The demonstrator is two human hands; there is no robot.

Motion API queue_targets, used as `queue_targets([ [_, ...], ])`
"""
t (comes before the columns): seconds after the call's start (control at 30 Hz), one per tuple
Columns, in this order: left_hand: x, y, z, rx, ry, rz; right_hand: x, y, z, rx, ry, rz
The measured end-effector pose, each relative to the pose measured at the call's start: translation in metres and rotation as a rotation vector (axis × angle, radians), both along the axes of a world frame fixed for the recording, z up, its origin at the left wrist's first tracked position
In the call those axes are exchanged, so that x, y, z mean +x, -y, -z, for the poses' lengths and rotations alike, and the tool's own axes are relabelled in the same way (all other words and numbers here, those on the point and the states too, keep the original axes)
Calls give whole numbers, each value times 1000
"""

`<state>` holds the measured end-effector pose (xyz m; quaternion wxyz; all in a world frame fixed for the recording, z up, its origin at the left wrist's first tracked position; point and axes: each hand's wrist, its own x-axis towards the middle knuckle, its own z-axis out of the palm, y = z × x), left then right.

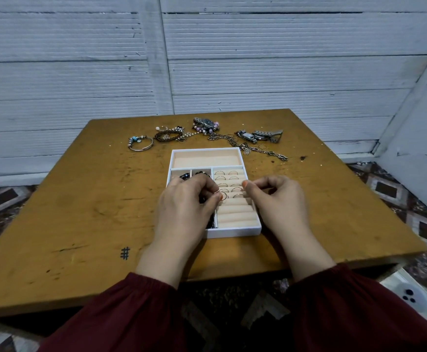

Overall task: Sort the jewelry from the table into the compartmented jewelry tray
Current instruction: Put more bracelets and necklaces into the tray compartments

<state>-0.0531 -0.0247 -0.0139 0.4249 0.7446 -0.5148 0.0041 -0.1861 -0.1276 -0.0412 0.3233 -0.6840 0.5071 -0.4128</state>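
home room | worn wooden table (55, 199) | patterned floor (397, 194) | panelled wall (80, 72)

table (80, 199): scuffed matt wood | tray (232, 233): white rim, peach velvety lining | watches (260, 135): shiny metal

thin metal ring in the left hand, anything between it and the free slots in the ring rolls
Nothing visible. The left hand pinches the thin metal ring right over the peach padded ring rolls of the white compartmented tray; the nearer slots are bare. The right hand sits at the section's right edge.
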Motion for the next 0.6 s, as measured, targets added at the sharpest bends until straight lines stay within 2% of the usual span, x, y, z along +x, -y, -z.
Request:
queue_targets([
  [0.23, -7, 2, -1, 73, 167, -52, -8, 4, 0, 22, 68, 21],
  [0.43, -6, 2, -1, 16, 389, -3, -10, 4, -3, 3, 102, 29],
  [0.6, -4, 1, 0, 41, 457, 72, -12, 2, -4, 8, 104, 40],
])
